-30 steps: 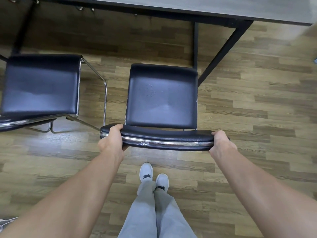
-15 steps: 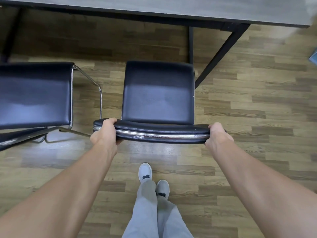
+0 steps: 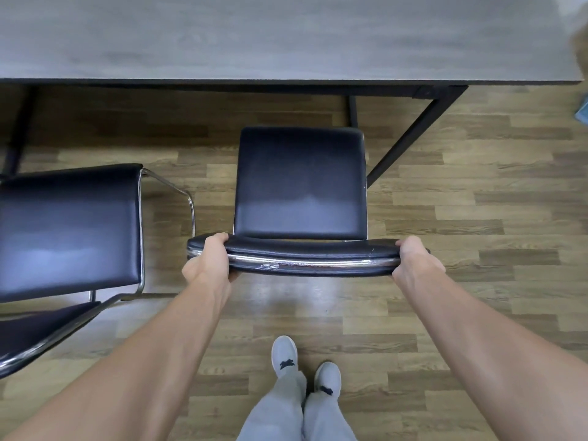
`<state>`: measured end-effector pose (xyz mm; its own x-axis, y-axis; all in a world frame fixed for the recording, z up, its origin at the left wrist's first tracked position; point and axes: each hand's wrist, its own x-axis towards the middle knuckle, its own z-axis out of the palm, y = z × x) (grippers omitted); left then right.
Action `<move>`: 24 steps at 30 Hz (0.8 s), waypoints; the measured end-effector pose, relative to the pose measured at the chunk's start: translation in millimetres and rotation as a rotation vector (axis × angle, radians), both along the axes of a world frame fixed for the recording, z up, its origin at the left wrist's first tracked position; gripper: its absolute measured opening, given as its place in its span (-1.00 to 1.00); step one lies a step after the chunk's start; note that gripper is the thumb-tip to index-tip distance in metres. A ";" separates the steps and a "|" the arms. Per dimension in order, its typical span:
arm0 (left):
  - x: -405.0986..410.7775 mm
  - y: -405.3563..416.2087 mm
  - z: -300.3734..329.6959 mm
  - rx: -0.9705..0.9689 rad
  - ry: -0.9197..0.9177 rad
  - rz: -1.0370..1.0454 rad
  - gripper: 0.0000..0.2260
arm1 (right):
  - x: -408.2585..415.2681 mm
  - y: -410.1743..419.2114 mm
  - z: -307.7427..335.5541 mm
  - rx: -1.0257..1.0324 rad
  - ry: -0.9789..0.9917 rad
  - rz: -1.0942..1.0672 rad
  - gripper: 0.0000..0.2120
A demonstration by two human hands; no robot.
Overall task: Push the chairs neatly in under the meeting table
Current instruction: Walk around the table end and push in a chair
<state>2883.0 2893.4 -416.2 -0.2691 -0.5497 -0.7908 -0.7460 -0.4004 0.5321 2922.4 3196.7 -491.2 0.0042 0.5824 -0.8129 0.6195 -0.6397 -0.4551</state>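
Observation:
A black padded chair (image 3: pixel 300 183) with a chrome frame stands in front of me, its seat facing the grey meeting table (image 3: pixel 286 36). My left hand (image 3: pixel 208 261) grips the left end of the chair's backrest top, and my right hand (image 3: pixel 413 261) grips the right end. The seat's front edge lies a little short of the table's near edge. A second black chair (image 3: pixel 68 230) stands to the left, farther out from the table and turned slightly.
A black table leg (image 3: pixel 410 135) slants down just right of the held chair. Another dark leg (image 3: pixel 19 128) stands at the far left. Wood-look flooring (image 3: pixel 477 218) stretches to the right. My feet in white shoes (image 3: pixel 284 358) are behind the chair.
The held chair and I have moved forward toward the table; much more of the tabletop now fills the top of the view. The left chair has stayed behind.

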 end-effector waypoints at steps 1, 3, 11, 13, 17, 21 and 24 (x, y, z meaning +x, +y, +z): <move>-4.2 0.2 -0.5 -0.003 -0.004 -0.005 -0.76 | -5.4 -11.3 27.5 0.032 -0.026 -0.042 -0.60; -11.9 1.5 -0.9 -0.010 -0.011 -0.016 -0.74 | -17.2 -19.7 47.7 0.057 -0.058 -0.103 -0.64; -48.3 10.1 -2.5 -0.012 -0.023 -0.034 -0.73 | -58.8 -13.9 53.4 0.055 -0.081 -0.138 -0.78; -60.2 14.6 -2.8 -0.011 -0.024 -0.051 -0.74 | -70.7 -11.0 58.3 0.060 -0.082 -0.128 -0.78; -88.4 22.2 -4.0 -0.004 -0.040 -0.076 -0.61 | -98.1 -3.2 66.1 0.049 -0.072 -0.111 -0.78; -118.4 26.6 -4.9 0.010 -0.038 -0.093 -0.55 | -123.1 2.6 71.3 0.087 -0.068 -0.091 -0.79; -144.6 32.0 -7.3 0.008 -0.044 -0.110 -0.48 | -145.7 12.8 72.7 0.059 -0.037 0.031 -0.75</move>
<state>2738.4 2925.4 -423.6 -0.2922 -0.5125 -0.8074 -0.8083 -0.3189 0.4949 2776.6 3209.5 -418.6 0.0149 0.6295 -0.7769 0.6555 -0.5929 -0.4678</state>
